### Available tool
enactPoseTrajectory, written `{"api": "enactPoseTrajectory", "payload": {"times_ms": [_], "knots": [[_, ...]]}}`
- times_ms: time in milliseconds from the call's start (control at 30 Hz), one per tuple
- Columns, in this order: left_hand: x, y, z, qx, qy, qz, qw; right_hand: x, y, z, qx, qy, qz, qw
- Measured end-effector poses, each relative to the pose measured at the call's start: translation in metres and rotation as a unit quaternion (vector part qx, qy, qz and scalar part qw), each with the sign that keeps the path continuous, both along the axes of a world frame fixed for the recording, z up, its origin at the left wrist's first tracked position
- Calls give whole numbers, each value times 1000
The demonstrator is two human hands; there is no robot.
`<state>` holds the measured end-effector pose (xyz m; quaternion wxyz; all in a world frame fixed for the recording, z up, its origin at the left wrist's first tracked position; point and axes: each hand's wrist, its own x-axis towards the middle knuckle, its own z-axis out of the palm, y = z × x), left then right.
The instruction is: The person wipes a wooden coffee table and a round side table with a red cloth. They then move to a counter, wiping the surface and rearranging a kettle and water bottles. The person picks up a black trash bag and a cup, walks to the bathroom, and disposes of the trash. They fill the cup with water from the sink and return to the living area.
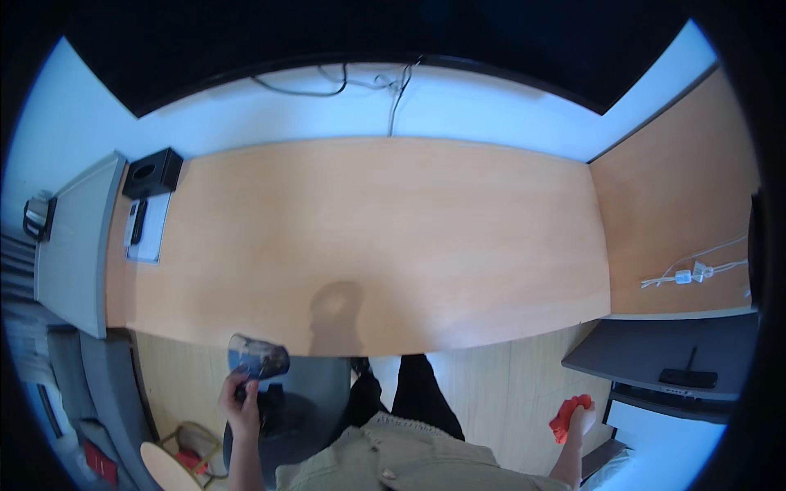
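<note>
My left hand (241, 399) grips a clear, bluish cup (258, 358) that lies tilted on its side in the air, just off the front edge of the wooden desk (368, 233). Out to the right, my right hand (582, 418) is closed around a crumpled red cloth (568, 417), well apart from the desk's front edge. A shadow falls on the desk between the two hands.
A black tissue box (153, 172) stands at the desk's back left, with a paper sheet (150, 242) and dark pen-like item before it. White cables (683, 277) lie at right. A grey seat (319, 393) is below; a large black screen (381, 30) hangs above.
</note>
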<state>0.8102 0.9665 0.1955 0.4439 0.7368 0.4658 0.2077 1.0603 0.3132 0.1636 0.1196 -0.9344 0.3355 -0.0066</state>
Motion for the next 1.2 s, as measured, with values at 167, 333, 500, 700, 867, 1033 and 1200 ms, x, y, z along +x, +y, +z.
{"api": "enactPoseTrajectory", "payload": {"times_ms": [167, 333, 500, 700, 867, 1033, 1200], "knots": [[9, -15, 8, 19, -15, -34, 999, 6, 185, 35, -63, -9, 490, 869], [-7, -46, 27, 33, 7, 15, 999, 14, 420, -45, 29, 71, 851, 519], [-12, -86, 35, 57, 86, 91, 991, 24, 588, -84, 111, -1, 920, 375], [32, -127, 58, 86, 84, 122, 985, 181, 630, -79, 33, 7, 835, 550], [83, -161, 51, 107, 26, 157, 981, 367, 510, -83, 18, -51, 682, 729], [126, -160, 30, 5, 36, 119, 992, 498, 294, -93, -73, -21, 493, 867], [173, -154, 17, 76, 12, -69, 995, 457, 59, -134, -129, -93, 276, 948]]}}
